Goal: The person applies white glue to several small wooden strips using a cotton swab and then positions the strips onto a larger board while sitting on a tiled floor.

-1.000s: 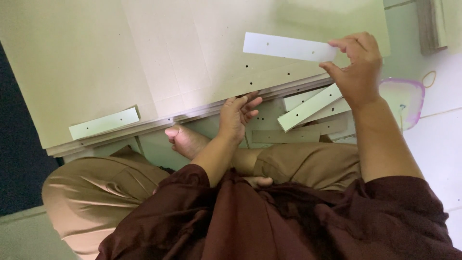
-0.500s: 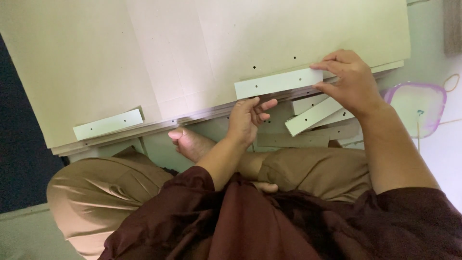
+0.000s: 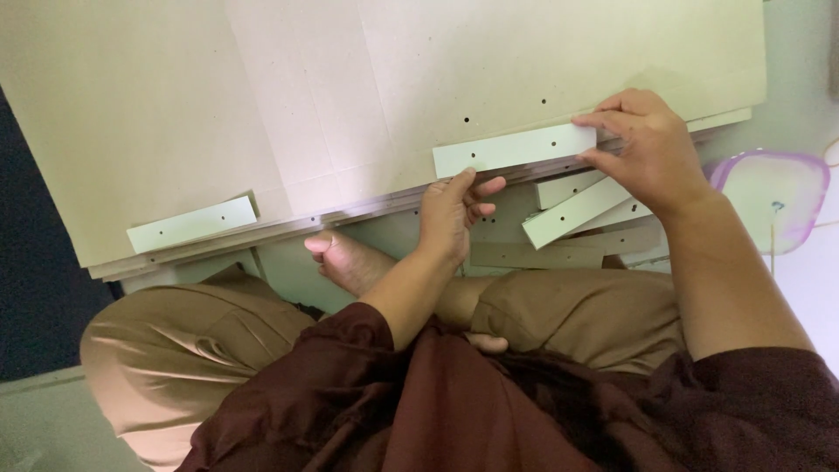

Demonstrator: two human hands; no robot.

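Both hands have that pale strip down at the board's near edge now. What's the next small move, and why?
Probably nudge the pale strip until its holes sit over the holes in the large board. The left hand holds its left end and the right hand its right end, and it lies slightly tilted along the edge, with board holes showing just above it.

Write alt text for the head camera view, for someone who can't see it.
Seen from above, a seated person's left hand and right hand hold a pale drilled strip against the edge of a large beige panel. More strips lie below.
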